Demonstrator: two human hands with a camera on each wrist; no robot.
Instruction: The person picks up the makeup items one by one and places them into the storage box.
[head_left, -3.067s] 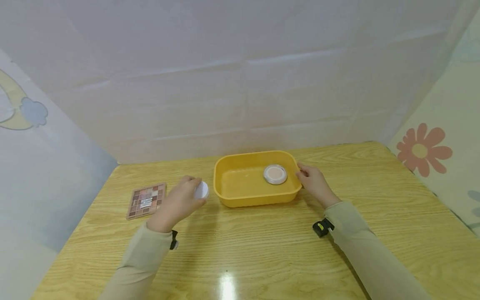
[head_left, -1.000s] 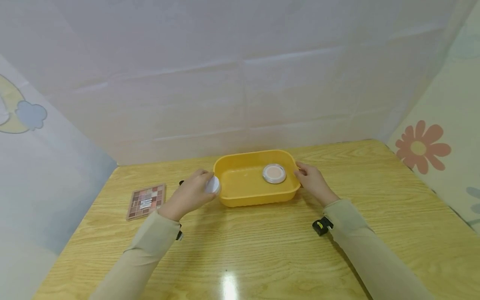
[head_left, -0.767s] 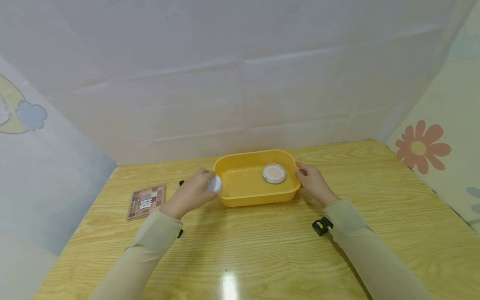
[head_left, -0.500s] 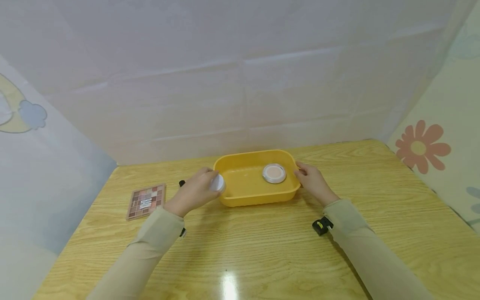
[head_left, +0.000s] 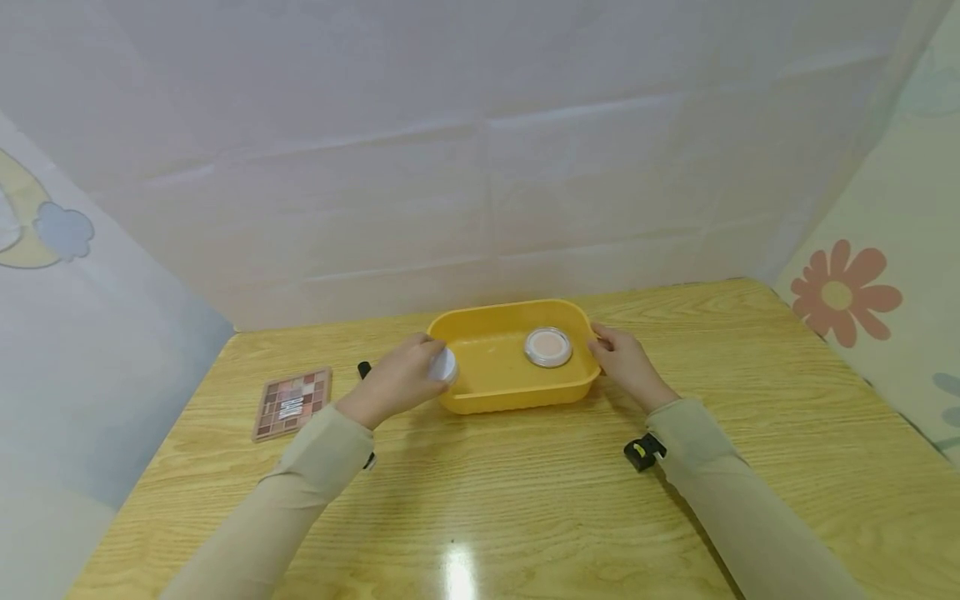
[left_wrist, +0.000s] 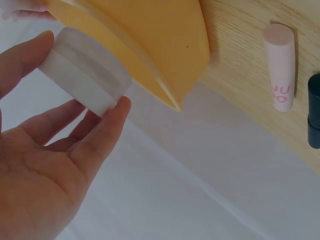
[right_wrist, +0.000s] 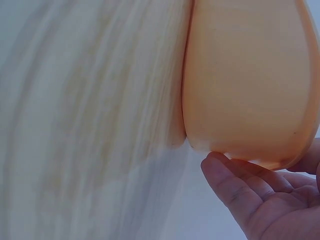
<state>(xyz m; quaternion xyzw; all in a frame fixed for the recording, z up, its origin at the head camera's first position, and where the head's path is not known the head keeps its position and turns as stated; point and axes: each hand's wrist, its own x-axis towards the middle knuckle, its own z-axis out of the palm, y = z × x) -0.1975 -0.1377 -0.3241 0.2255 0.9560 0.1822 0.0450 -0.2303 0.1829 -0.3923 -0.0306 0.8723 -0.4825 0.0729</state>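
Observation:
My left hand [head_left: 401,377] pinches a small round jar [head_left: 444,367] between thumb and fingers, over the left rim of the yellow plastic bin [head_left: 517,398]. Close up in the left wrist view, the jar [left_wrist: 82,70] is part white, part frosted clear, and tilted. At the bin's other end, my right hand [head_left: 626,362] grips the right rim. The right wrist view has its fingertips [right_wrist: 216,165] against the bin's outer wall [right_wrist: 250,75]. Inside the bin, towards the right, lies a round clear-rimmed compact [head_left: 548,347] with a pale beige centre.
An eyeshadow palette [head_left: 292,404] lies on the wooden table [head_left: 525,500] left of my left hand. Behind that hand shows a black-ended item [head_left: 364,369]. The left wrist view has a pink tube [left_wrist: 281,65] beside a dark tube [left_wrist: 314,110]. A white cloth wall [head_left: 480,167] stands behind.
My left hand has carried the jar rightwards, from beside the bin to over its left rim. The black-ended item has come into sight behind it. The right hand keeps its hold.

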